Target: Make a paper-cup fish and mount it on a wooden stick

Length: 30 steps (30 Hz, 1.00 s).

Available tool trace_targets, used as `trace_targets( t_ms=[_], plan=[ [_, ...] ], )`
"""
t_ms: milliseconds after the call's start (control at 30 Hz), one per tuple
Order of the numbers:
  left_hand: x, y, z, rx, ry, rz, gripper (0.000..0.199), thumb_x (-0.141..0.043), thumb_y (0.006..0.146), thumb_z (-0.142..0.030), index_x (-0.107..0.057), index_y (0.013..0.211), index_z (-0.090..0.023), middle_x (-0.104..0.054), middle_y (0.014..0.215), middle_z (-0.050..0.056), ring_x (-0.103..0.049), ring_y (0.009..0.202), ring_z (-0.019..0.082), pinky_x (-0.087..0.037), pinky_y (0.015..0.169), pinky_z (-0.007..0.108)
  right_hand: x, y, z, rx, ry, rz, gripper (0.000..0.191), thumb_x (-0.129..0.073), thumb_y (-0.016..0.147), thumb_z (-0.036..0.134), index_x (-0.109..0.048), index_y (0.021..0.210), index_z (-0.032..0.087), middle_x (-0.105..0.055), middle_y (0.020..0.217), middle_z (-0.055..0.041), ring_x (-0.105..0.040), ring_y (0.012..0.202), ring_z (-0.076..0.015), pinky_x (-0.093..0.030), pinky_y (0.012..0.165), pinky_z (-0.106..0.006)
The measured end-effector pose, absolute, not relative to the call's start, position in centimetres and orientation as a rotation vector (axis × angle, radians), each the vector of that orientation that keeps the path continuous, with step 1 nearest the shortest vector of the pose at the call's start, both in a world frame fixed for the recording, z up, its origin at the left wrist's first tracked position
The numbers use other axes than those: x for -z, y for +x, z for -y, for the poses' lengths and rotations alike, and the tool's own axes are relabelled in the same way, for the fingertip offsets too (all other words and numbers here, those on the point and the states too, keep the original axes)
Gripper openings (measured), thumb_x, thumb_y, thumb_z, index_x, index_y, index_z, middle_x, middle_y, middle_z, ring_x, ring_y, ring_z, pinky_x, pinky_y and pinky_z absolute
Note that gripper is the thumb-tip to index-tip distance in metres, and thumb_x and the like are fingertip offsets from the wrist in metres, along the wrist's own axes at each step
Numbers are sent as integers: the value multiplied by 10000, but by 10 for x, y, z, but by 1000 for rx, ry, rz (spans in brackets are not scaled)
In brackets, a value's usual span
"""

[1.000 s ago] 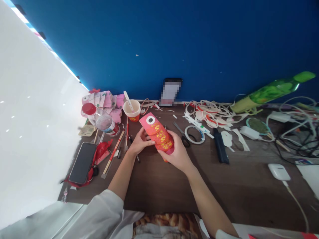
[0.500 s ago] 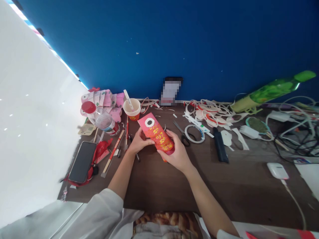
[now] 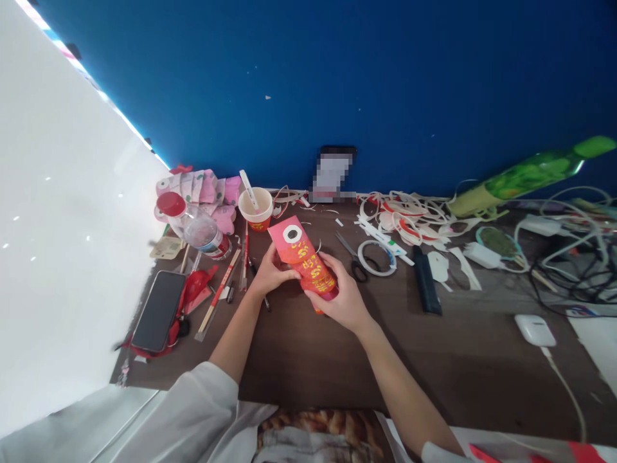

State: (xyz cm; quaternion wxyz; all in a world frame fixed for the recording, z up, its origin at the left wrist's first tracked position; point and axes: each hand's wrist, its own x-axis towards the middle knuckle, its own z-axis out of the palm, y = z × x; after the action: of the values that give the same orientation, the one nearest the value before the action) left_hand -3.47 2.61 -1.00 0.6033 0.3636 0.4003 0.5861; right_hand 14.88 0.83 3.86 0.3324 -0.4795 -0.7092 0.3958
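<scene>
A red paper fish (image 3: 308,265) with gold lettering in overlapping layers and a black-and-white round eye is held above the desk, its pink head end pointing up and left. My left hand (image 3: 273,273) grips its left edge, thumb across the front. My right hand (image 3: 341,297) is wrapped round the lower right end, thumb on the front edge. The fingers behind the paper are hidden. Scissors (image 3: 357,262) lie on the desk just right of the fish, partly beneath a roll of tape (image 3: 377,258).
Left are a bottle (image 3: 200,228), a paper cup (image 3: 255,209) holding a marker, pink paper fish (image 3: 207,190), chopsticks (image 3: 219,296) and a phone (image 3: 159,312). Right are paper scraps (image 3: 409,218), a dark pouch (image 3: 427,283), cables (image 3: 573,270) and an earphone case (image 3: 535,330). Another phone (image 3: 332,173) leans on the blue wall.
The red paper fish has tilted slightly in my hands, its eye end shifting a little up and right. Both hands keep their hold, and the view has moved slightly.
</scene>
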Motion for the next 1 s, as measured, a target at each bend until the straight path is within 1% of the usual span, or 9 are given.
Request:
trace_targets(
  t_ms=[100, 267, 333, 433, 533, 667, 767, 867, 1000],
  plan=[
    [7, -36, -27, -1319, 846, -915, 806, -909, 432, -253, -533, 1145, -228, -635, 1162, 81, -612, 1070, 263, -503, 903, 387, -35, 149, -9, -1019, -1273, 1858, 701, -693, 710, 293, -390, 1338, 228, -533, 1326, -135, -543, 1201, -286, -432, 1019, -479],
    [3, -39, -27, -1240, 785, -862, 776, -893, 461, -211, -536, 1149, -239, -642, 1160, 69, -641, 1014, 240, -522, 878, 385, -32, 150, -12, -951, -1293, 1899, 774, -697, 713, 317, -324, 1385, 232, -471, 1383, -141, -490, 1256, -296, -403, 1045, -487],
    [3, -41, -27, -1239, 760, -841, 752, -892, 472, -232, -555, 1144, -229, -641, 1172, 75, -639, 1024, 243, -515, 892, 384, -32, 150, -13, -934, -1283, 1918, 777, -700, 710, 319, -324, 1385, 232, -464, 1385, -140, -477, 1267, -298, -396, 1052, -490],
    [4, -42, -27, -1252, 719, -801, 695, -874, 528, -309, -582, 1153, -223, -640, 1183, 81, -629, 1051, 250, -508, 903, 380, -32, 151, -15, -938, -1274, 1936, 779, -701, 712, 314, -320, 1386, 225, -455, 1385, -142, -462, 1280, -295, -377, 1069, -489],
    [6, -42, -27, -1237, 684, -795, 644, -843, 583, -378, -596, 1157, -222, -648, 1171, 85, -628, 1056, 263, -529, 850, 358, -33, 152, -15, -959, -1295, 1941, 821, -711, 707, 325, -293, 1406, 222, -440, 1387, -149, -455, 1284, -298, -377, 1068, -490],
    [4, -41, -27, -1238, 669, -809, 620, -821, 617, -407, -590, 1161, -219, -671, 1123, 87, -641, 1034, 264, -539, 795, 320, -35, 151, -14, -964, -1321, 1973, 852, -727, 690, 346, -295, 1414, 221, -440, 1363, -149, -459, 1272, -306, -382, 1062, -499],
    [2, -41, -26, -1242, 636, -795, 635, -828, 608, -389, -577, 1168, -228, -671, 1129, 81, -642, 1041, 270, -529, 849, 363, -35, 150, -13, -1011, -1285, 1941, 834, -733, 684, 343, -322, 1402, 237, -451, 1357, -140, -472, 1262, -307, -390, 1056, -505],
    [1, -41, -25, -1242, 600, -757, 644, -842, 579, -370, -582, 1149, -219, -686, 1086, 79, -646, 1038, 280, -504, 908, 418, -33, 151, -12, -1138, -1248, 1860, 819, -742, 679, 349, -341, 1385, 244, -466, 1365, -139, -489, 1252, -311, -414, 1032, -516],
    [-2, -39, -23, -1264, 573, -718, 587, -854, 531, -407, -630, 1019, -171, -716, 969, 89, -625, 1085, 314, -471, 959, 446, -28, 151, -11, -1390, -1196, 1720, 822, -759, 672, 368, -343, 1369, 238, -489, 1370, -138, -492, 1261, -299, -415, 1039, -510]
  ],
)
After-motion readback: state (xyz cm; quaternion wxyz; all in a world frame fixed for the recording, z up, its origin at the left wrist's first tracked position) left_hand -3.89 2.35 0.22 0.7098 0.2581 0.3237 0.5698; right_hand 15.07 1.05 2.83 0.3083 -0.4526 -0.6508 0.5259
